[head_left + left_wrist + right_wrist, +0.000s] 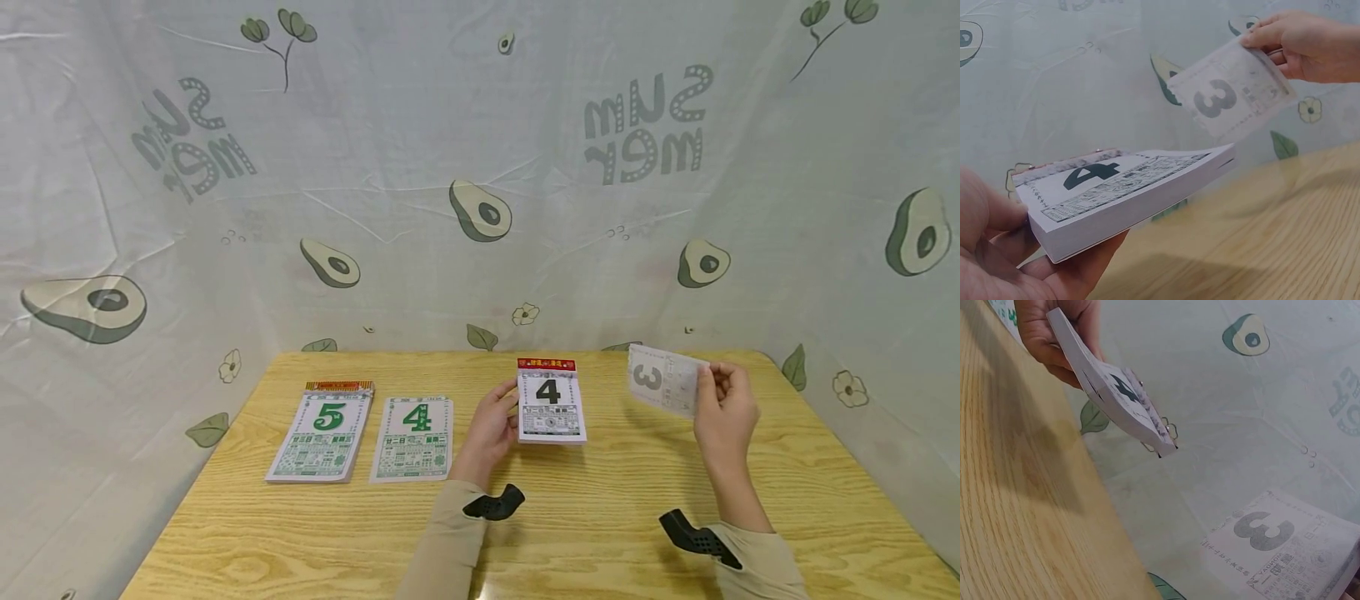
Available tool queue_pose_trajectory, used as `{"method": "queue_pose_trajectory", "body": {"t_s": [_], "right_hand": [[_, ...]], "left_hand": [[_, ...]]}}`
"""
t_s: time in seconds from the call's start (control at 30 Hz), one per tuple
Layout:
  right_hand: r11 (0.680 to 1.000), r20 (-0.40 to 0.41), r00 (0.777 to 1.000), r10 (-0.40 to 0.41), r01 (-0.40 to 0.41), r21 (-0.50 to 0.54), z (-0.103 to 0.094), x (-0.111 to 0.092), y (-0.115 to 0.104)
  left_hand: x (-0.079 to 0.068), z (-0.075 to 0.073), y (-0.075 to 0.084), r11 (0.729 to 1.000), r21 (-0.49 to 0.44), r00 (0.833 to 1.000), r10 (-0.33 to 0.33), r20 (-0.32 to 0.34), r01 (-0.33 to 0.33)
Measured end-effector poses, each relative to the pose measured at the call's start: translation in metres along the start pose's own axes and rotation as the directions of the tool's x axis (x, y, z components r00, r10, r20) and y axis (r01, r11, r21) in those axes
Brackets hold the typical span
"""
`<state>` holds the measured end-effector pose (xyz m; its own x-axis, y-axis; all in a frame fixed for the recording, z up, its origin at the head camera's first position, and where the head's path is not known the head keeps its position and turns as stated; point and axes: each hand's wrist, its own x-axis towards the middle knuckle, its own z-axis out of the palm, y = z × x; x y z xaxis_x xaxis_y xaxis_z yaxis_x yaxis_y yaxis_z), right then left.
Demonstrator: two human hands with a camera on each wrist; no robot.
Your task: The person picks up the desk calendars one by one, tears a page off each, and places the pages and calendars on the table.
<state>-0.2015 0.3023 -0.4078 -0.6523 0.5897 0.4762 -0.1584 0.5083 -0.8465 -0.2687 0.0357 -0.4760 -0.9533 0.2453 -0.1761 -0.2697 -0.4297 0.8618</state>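
My left hand (492,423) grips a thick tear-off calendar (551,404) by its left edge, above the wooden table. Its top page shows a black 4 under a red header strip, and metal clips show at its bound end in the right wrist view. To the right, my right hand (726,412) pinches a loose calendar page (663,381) printed with a grey 3, turned sideways. That page (1225,94) hangs apart from the calendar (1129,194), its top edge ragged. In the right wrist view the page (1279,550) fills the lower right corner.
On the table (600,533), left of my left hand, lies a loose page (412,439) with a green 4. Beside it is another calendar pad (322,433) showing a green 5. A pale curtain (405,125) with avocado prints hangs behind the table and along both sides.
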Motion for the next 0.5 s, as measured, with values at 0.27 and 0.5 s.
{"method": "queue_pose_trajectory", "body": {"t_s": [0.27, 0.5], "right_hand": [[1.0, 0.021, 1.0, -0.001, 0.001, -0.012, 0.003, 0.0, 0.004], [0.999, 0.026, 0.999, -0.028, 0.029, -0.025, 0.007, -0.003, 0.006]], "left_hand": [[-0.002, -0.008, 0.002, 0.999, 0.041, 1.0, 0.012, -0.026, -0.01], [-0.006, -0.015, 0.005, 0.997, 0.082, 0.996, 0.002, -0.084, 0.005]]}}
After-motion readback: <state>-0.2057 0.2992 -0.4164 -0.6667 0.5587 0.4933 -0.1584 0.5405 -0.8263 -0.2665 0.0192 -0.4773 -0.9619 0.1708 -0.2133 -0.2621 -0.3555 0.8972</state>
